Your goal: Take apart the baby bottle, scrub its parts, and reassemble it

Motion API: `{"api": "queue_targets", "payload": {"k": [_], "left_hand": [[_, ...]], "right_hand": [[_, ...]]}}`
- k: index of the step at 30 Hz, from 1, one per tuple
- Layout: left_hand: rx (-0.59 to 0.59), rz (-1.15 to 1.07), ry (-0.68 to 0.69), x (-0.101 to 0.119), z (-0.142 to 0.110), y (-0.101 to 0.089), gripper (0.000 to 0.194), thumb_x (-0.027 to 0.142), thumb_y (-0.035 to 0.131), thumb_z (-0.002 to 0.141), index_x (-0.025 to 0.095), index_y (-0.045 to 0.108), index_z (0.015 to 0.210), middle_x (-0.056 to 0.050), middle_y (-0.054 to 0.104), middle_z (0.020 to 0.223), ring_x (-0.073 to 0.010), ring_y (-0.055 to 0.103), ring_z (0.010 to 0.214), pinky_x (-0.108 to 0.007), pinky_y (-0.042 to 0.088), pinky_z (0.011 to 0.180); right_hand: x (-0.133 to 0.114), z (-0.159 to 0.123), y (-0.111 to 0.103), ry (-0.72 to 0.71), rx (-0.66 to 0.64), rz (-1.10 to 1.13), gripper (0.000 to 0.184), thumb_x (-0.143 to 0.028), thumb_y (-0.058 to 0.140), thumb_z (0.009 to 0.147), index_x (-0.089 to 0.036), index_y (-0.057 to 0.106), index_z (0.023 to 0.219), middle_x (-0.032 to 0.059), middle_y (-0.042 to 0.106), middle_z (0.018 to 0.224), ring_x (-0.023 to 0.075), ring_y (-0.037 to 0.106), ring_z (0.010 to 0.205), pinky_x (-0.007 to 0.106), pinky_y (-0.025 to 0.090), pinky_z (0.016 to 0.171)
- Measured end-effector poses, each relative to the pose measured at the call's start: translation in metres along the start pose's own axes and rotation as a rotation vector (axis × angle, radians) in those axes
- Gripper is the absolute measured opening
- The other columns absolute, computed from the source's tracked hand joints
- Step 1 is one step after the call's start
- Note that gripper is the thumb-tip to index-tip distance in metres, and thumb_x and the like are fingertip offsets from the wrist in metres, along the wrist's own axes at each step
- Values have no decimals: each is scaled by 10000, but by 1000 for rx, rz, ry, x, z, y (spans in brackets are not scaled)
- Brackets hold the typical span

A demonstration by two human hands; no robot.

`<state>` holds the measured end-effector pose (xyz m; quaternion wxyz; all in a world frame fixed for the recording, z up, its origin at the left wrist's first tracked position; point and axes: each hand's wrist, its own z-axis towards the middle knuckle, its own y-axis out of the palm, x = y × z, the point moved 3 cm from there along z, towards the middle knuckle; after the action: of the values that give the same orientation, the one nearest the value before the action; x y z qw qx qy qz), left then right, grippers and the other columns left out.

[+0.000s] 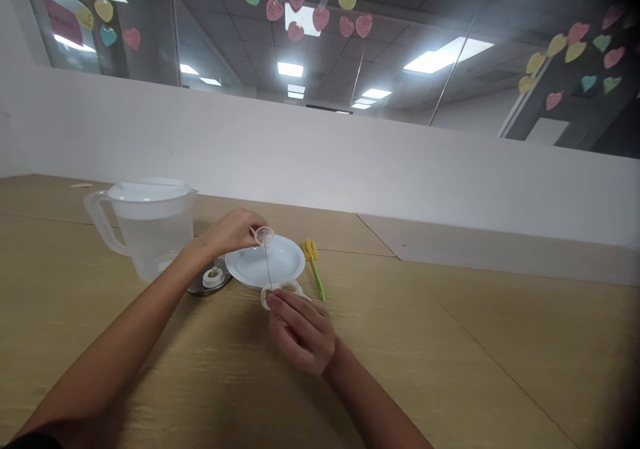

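My left hand (pixel 240 228) is closed on a small clear round plastic piece (pixel 265 236) with rings on its face, raised above the near side of a white bowl (pixel 245 266). A thin wire-like rod (pixel 269 266) runs from that piece down to my right hand (pixel 303 329). My right fingers pinch the rod's lower end, closer to me than the bowl. Right at those fingertips is a white part with loop-shaped handles (pixel 289 285); whether I grip it too, I cannot tell. My right hand hides some of it.
A lidded clear pitcher (pixel 157 236) stands behind my left forearm. Beside it, a dark round tray (pixel 200 290) carries a white ring cap (pixel 213 276). A yellow sponge brush with a green handle (pixel 316 277) lies right of the bowl. A white wall (pixel 320 149) rises behind the table.
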<state>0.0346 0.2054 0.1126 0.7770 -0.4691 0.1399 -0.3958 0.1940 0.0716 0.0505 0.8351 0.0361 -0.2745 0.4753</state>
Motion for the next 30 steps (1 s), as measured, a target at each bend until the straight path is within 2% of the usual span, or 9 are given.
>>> {"api": "queue_targets", "payload": {"k": [11,18,21,26,30], "left_hand": [[29,-22,-4,-3,-1,-2,143,245,564,732,163,677,760,-19,683,735,-129,616,649,-191,430,594],[23,-61,19,5,-1,-3,140,245,558,749,154,665,744,-21,671,735,-123,607,650,-197,467,617],[36,-163,10,9,-1,-4,150,265,571,747,152,668,761,-29,673,759,-128,609,675,-212,492,638],[13,-519,-19,1,1,7,213,332,615,732,148,676,821,-57,679,921,-165,626,858,-267,522,760],[-42,-585,-34,0,3,19,254,356,662,712,156,701,862,-54,702,948,-191,630,927,-292,487,846]], "right_hand": [[0,-4,2,5,-20,-11,123,-15,584,733,-114,557,801,143,688,847,229,631,954,305,576,757],[8,-5,0,77,-2,-4,113,-52,525,815,-86,550,920,166,666,907,232,599,1025,343,576,760],[12,-5,-4,162,36,14,146,-58,473,850,-73,550,973,154,654,864,213,603,984,345,574,734],[18,-8,-8,274,100,8,210,-110,383,899,-93,559,1012,136,620,878,192,599,900,346,558,685],[25,-13,-8,347,139,-13,221,-75,387,886,-102,561,1018,129,604,907,185,590,896,347,534,707]]}}
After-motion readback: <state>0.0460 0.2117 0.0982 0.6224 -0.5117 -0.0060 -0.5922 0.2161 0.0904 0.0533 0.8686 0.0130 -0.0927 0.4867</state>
